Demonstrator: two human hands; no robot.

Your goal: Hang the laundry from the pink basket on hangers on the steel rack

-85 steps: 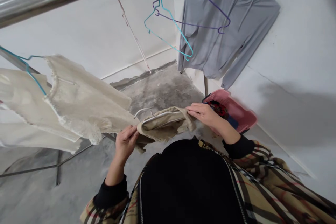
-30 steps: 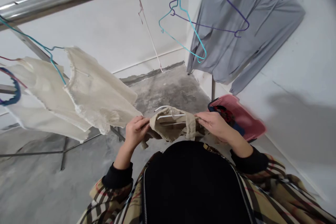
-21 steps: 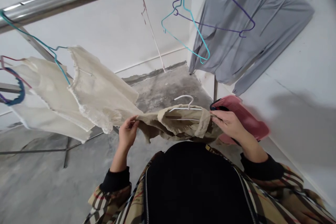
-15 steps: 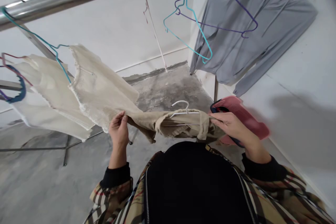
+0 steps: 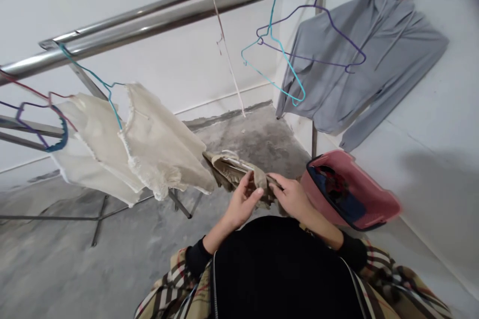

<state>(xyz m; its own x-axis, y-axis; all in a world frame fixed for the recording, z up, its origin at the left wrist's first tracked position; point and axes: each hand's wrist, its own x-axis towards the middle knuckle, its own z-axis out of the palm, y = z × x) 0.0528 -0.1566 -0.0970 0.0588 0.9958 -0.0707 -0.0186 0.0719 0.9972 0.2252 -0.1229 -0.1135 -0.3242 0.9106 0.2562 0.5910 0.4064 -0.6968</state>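
Near the centre of the frame, you are holding a tan garment in front of your body, its neck opening facing up and a white hanger lying inside it, probably keeping the cloth spread. Your right hand is pinching the garment's right end with thumb and fingers closed, seemingly bearing that side. Your left hand is resting half curled against the collar, thumb and forefinger parted; with the fingers overlapping the folds, you can't fairly tell whether it is gripping.

At centre right, a pink basket is standing within easy reach, dark clothes lying inside. Cream garments are hanging at left, apparently spaced for air, while a turquoise hanger and a purple hanger are dangling bare from the metal rail at upper right.
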